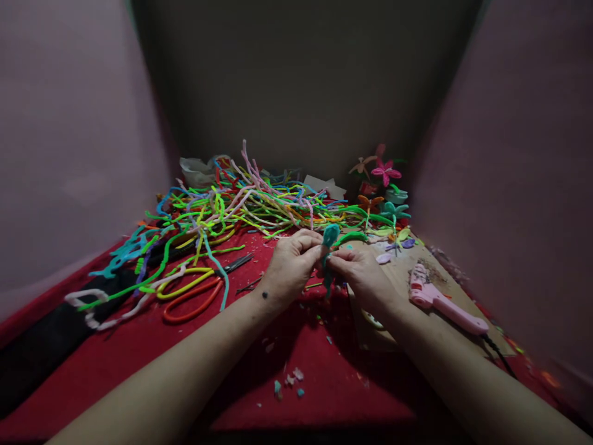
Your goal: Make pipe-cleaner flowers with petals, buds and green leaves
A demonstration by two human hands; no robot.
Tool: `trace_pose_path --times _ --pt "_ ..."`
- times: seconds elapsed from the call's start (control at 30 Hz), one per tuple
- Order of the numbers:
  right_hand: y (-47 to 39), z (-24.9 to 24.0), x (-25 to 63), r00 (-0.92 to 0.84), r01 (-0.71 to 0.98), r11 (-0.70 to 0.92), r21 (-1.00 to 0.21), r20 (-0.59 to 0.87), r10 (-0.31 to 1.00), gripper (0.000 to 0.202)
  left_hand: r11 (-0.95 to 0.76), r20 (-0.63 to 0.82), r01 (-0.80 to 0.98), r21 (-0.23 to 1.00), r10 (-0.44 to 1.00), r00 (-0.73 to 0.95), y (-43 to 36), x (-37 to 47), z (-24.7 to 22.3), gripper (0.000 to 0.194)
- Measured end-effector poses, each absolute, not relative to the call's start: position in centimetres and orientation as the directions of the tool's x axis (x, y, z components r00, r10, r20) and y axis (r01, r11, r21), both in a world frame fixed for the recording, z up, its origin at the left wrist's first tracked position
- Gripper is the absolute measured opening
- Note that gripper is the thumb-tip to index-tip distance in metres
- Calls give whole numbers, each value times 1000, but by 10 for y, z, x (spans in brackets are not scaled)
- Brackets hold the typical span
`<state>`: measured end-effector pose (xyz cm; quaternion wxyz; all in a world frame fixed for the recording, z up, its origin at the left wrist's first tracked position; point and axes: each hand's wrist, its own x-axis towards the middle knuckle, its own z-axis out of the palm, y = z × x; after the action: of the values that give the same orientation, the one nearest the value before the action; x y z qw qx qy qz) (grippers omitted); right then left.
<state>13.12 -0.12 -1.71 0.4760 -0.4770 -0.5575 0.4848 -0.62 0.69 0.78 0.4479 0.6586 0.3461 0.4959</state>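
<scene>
Near the middle of the view, my left hand pinches a teal fuzzy pipe-cleaner piece with a rounded loop at its top. My right hand is closed on the same piece from the right, fingertips close to those of the left. A teal end hangs down below the fingers. Behind my right hand a green pipe cleaner curves off to the right; whether it joins the teal piece is hard to tell.
A heap of coloured pipe cleaners lies at the back. Scissors rest on the red cloth at left. On cardboard at right lies a pink glue gun. Fuzzy flowers stand behind it.
</scene>
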Motion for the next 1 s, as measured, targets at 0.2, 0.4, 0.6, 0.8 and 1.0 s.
trace_pose_path --times 0.2,0.4,0.6,0.8,1.0 --pt "-3 -15 135 -19 -2 163 -987 163 986 13 -248 261 -81 965 914 312 9 -10 10 21" --pt "-3 -8 139 60 -183 170 -968 162 985 18 -174 175 -27 984 953 247 8 -11 14 15" --pt "1 -14 143 62 -179 230 -957 222 973 17 -217 181 113 970 947 266 4 -6 12 18" --pt "-1 -13 139 78 -220 254 -942 243 967 13 -214 167 151 965 947 273 6 -5 8 22" --pt "-4 -8 136 19 -258 222 -940 225 974 11 -207 163 144 968 949 269 7 -5 6 20"
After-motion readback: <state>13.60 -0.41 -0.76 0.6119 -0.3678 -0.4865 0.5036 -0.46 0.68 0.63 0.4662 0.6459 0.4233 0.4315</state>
